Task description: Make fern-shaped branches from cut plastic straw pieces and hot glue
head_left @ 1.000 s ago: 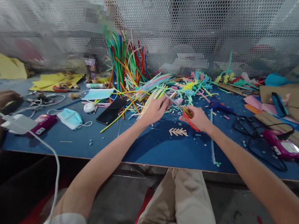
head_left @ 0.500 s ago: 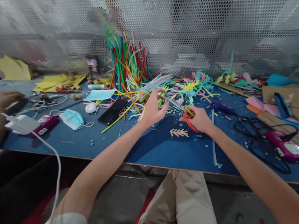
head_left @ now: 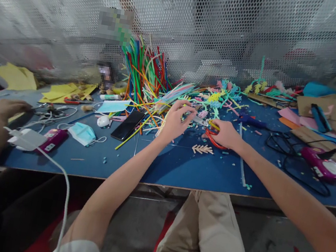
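Red-handled scissors point(head_left: 216, 141) are in my right hand point(head_left: 225, 134), their blades pointing left toward my left hand point(head_left: 175, 121). A short yellow piece point(head_left: 213, 125) also shows at my right fingers. My left hand is raised by the pile of pale stems point(head_left: 176, 95), its fingers curled close together near the blade tips; whatever they hold is too small to name. On the blue table point(head_left: 167, 169), below the scissors, lies a cream leaf-shaped piece point(head_left: 202, 149). Pastel twisted stems point(head_left: 221, 96) are heaped just behind my hands.
Tall coloured stems point(head_left: 147, 68) stand at the back. Left are a black phone point(head_left: 127, 125), a blue mask point(head_left: 82, 133), a white charger point(head_left: 27, 139) and another person's hand point(head_left: 6, 109). Right are a glue gun point(head_left: 252, 121), a purple power block point(head_left: 325, 164) with cables and brown cardboard point(head_left: 335, 109).
My left fingers have moved slightly right, toward the scissors, and drawn closer together. The scissor blades look more closed. The view has shifted slightly.
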`<state>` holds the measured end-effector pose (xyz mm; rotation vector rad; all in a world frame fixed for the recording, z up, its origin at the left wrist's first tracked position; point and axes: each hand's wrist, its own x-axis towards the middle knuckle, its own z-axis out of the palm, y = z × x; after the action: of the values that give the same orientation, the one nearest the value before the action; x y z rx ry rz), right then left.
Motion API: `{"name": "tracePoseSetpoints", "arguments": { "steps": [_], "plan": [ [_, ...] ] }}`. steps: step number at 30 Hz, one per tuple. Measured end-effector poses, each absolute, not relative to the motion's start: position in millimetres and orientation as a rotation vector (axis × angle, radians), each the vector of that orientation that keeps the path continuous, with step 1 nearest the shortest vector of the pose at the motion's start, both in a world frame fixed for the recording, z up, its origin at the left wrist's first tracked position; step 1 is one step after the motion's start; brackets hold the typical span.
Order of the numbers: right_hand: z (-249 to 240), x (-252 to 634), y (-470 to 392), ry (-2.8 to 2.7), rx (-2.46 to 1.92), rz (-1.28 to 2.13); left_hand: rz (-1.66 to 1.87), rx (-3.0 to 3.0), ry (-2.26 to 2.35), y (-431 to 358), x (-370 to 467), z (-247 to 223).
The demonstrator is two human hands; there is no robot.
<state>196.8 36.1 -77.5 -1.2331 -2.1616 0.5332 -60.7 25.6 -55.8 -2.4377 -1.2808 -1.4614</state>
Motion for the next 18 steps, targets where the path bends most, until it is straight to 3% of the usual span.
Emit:
{"name": "tracePoseSetpoints", "arguments": {
  "steps": [7,18],
  "plan": [
    [-77.8,196.6,36.2,-2.180,-1.204,0.446,-1.687,-2.509,-1.317,22.2,-59.8,-54.6],
    [-74.5,196.8,34.8,-2.181,-1.188,0.450,-1.665,-2.472,-1.239,27.0,-61.3,-56.4]
  ]
}}
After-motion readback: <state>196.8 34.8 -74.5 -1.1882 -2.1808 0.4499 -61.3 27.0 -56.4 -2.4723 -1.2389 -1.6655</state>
